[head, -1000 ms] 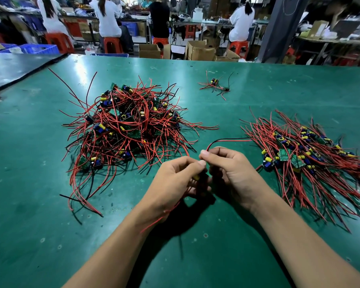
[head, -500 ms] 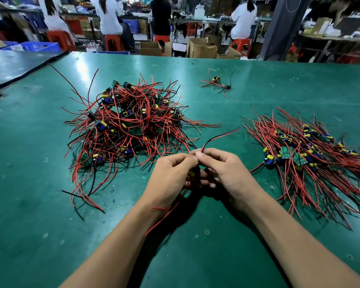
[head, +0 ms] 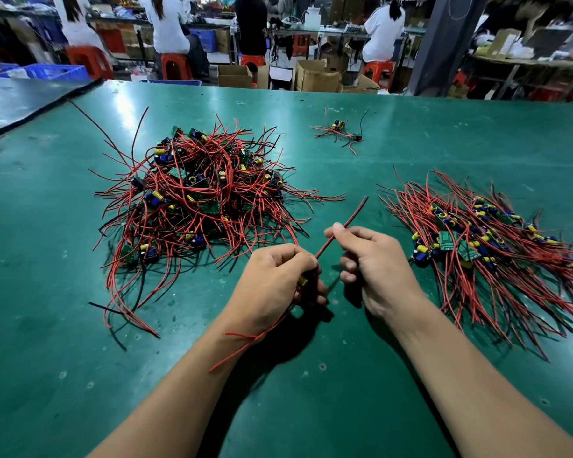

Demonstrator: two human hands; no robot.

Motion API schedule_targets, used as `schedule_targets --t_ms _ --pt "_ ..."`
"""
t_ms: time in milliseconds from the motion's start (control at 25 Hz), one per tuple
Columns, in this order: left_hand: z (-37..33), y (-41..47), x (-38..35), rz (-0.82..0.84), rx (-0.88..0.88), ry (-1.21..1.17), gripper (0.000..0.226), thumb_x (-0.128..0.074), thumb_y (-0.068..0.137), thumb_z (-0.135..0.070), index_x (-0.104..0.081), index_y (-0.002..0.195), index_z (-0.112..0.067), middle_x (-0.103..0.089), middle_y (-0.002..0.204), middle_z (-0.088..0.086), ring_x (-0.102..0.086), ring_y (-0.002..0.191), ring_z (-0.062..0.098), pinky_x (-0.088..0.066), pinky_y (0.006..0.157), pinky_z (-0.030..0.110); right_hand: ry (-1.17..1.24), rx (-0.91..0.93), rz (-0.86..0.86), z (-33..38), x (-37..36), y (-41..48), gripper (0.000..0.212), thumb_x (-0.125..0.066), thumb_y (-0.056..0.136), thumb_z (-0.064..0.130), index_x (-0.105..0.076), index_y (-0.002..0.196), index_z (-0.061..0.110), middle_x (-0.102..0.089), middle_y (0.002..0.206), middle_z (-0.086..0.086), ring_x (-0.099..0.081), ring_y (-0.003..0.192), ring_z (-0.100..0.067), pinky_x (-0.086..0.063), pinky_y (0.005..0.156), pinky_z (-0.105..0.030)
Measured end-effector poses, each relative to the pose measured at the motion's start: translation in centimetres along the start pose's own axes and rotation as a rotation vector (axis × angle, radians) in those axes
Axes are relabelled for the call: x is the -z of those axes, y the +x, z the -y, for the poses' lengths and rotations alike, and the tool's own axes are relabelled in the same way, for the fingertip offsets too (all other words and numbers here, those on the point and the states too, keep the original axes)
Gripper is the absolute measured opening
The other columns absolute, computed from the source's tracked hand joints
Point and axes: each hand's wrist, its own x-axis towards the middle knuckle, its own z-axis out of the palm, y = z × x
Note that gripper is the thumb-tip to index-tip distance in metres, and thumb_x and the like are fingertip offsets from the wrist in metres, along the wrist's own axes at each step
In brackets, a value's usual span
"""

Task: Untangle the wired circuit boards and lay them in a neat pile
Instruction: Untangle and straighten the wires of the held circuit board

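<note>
Gripping one wired circuit board (head: 302,281) in the left hand (head: 272,282), fingers curled round it, over the green counter (head: 411,133). Pinching its straight red-and-black lead (head: 354,211) between thumb and forefinger of the right hand (head: 374,259). Beyond the left hand, tangled heap (head: 196,200); beside the right, neat pile (head: 483,239).

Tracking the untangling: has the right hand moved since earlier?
Yes: right hand slid right along the wire, toward the right pile, off the left hand.
</note>
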Motion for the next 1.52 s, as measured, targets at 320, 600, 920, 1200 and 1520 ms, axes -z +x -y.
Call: schedule_targets --t_ms 320,600,920,1200,1520 --pt "0.3 -0.2 0.0 0.038 -0.046 0.012 0.027 -0.056 0.092 -0.001 -0.066 0.068 -0.009 -0.066 0.06 0.016 -0.061 0.049 0.025 -0.051 0.05 0.027 0.451 -0.357 0.129 1.1 0.5 0.2 0.027 -0.06 0.091 0.019 -0.061 0.068 0.005 -0.034 0.06 0.002 -0.024 0.032 -0.003 -0.022 0.028 -0.014" --pt "0.8 -0.4 -0.2 0.048 -0.123 -0.021 0.019 -0.057 0.097 -0.007 -0.067 0.084 0.003 -0.068 0.062 0.007 -0.065 0.05 0.017 -0.052 0.045 0.024 0.013 -0.203 0.252 -0.2 -0.8 -1.4 0.029 -0.065 0.092 0.036 -0.071 0.099 0.009 -0.045 0.053 0.005 -0.032 0.036 -0.006 -0.036 0.042 -0.019" --pt "1.1 0.0 0.0 -0.009 -0.102 0.017 0.019 -0.057 0.095 -0.003 -0.061 0.077 0.003 -0.063 0.058 0.008 -0.055 0.045 0.019 -0.048 0.046 0.023 -0.095 -0.207 0.221 -0.4 -0.9 -1.4 0.032 -0.059 0.1 0.034 -0.073 0.104 0.006 -0.042 0.05 0.004 -0.034 0.033 -0.002 -0.026 0.034 -0.012" --pt "1.0 -0.2 -0.1 0.025 -0.13 0.087 0.019 -0.061 0.093 -0.005 -0.061 0.075 -0.005 -0.062 0.053 0.005 -0.052 0.045 0.019 -0.043 0.049 0.024 -0.04 -0.051 0.0 0.1 -0.3 0.2 0.031 -0.056 0.102 0.03 -0.073 0.086 0.008 -0.029 0.061 0.005 -0.02 0.038 -0.002 -0.017 0.032 -0.016" --pt "1.1 -0.3 0.1 0.055 -0.131 0.093 0.014 -0.062 0.092 -0.004 -0.062 0.079 0.002 -0.062 0.055 0.006 -0.054 0.047 0.021 -0.045 0.049 0.023 0.61 -0.393 0.155 1.7 1.4 0.8 0.059 -0.044 0.104 0.035 -0.073 0.06 0.007 -0.05 0.063 0.0 -0.026 0.033 -0.006 -0.017 0.031 -0.015"
